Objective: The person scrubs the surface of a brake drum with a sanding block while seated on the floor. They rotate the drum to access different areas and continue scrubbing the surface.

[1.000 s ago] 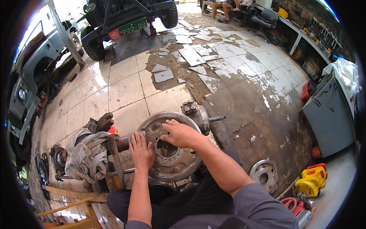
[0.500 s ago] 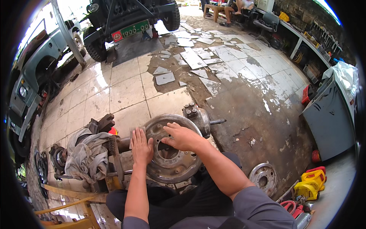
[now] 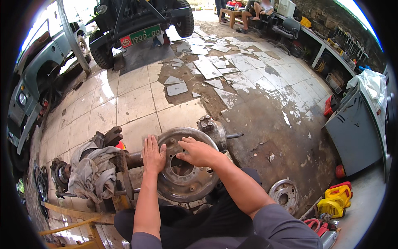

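Note:
A worn steel wheel rim (image 3: 179,190) sits upright and tilted before my knees, with a large centre hole and smaller holes round it. Along its left edge lies my left hand (image 3: 154,156), fingers straight and together. A thin brownish patch shows at those fingertips; whether it is a loose sheet, I cannot make out. My right hand (image 3: 198,152) is over the upper right of the rim, thumb and fingers apart, close to the centre hole. Behind the rim, a metal housing (image 3: 215,135) with several bolts and a short shaft sticks out to the right.
A grey rag (image 3: 93,174) drapes over the axle at left, near a yellow metal frame (image 3: 74,212). At right lie a smaller wheel disc (image 3: 284,195), a yellow jug (image 3: 333,203) and a grey cabinet (image 3: 357,128). Broken tiles (image 3: 207,68) and a raised vehicle (image 3: 141,18) are farther off.
The whole view has shifted slightly. Both hands keep nearly the same place on the rim, the left one still flat at its edge.

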{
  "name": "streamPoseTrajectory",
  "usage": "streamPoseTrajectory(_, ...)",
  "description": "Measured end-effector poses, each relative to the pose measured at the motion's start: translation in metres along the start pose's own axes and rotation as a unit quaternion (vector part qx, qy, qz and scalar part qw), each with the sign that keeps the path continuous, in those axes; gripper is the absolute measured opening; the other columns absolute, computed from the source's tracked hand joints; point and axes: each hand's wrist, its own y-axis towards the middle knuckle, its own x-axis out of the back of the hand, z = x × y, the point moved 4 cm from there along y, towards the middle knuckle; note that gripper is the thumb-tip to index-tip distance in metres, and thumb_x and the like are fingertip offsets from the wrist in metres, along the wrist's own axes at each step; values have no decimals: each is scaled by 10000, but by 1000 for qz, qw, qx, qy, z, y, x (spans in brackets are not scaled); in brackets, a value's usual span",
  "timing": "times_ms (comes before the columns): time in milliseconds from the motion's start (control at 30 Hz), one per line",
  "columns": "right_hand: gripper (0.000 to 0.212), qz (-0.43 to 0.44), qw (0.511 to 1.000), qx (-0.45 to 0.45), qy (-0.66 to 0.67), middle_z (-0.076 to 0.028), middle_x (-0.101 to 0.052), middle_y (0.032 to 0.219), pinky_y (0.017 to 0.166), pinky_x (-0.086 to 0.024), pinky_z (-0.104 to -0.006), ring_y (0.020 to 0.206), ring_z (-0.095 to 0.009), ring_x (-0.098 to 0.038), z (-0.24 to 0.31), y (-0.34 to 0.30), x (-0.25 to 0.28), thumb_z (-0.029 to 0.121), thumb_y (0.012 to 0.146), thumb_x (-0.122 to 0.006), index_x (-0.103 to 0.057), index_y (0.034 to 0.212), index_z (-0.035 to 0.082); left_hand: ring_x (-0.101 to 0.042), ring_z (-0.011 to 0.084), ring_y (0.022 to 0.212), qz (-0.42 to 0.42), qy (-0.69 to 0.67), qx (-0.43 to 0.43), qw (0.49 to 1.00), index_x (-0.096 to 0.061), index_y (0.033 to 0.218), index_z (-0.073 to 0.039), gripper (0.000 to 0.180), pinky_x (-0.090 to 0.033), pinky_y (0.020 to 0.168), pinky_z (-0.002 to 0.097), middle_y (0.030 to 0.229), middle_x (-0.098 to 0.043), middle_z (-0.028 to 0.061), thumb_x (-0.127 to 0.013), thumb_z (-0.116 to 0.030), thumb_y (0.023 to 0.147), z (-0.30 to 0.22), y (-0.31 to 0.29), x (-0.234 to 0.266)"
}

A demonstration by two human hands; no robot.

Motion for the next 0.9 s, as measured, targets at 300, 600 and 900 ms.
streamPoseTrajectory(300, 670, 2, 1000, 27, -3, -275, -418, 1519, 1165, -345, -441, 1429, -399, -377, -4, 3, 4, 495, 1014, -520, -463, 1441, -19, -207, 391, 1518, 31, 86, -20, 996, -290, 1545, 46, 778, -184, 1222, 538, 1636, -236, 230, -487, -482, 1008, -2, -66, 4)
streamPoseTrajectory(600, 689, 25, 999, -24, -10, -271, -403, 1533, 1170, -340, -442, 1449, -393, -355, -6, -1, 7, 507, 1013, -511, -451, 1455, -19, -190, 390, 1526, 28, 90, 3, 996, -292, 1538, 63, 802, -183, 1221, 541, 1639, -222, 236, -437, -529, 1017, -13, -78, -1)
streamPoseTrajectory(900, 668, 12, 1000, 4, -5, -275, -405, 1532, 1157, -361, -484, 1447, -440, -343, -5, 4, -7, 488, 998, -545, -467, 1451, 3, -205, 424, 1511, -3, 3, 46, 999, -264, 1547, 63, 787, -194, 1216, 540, 1625, -235, 259, -428, -508, 1030, 13, -36, 2)
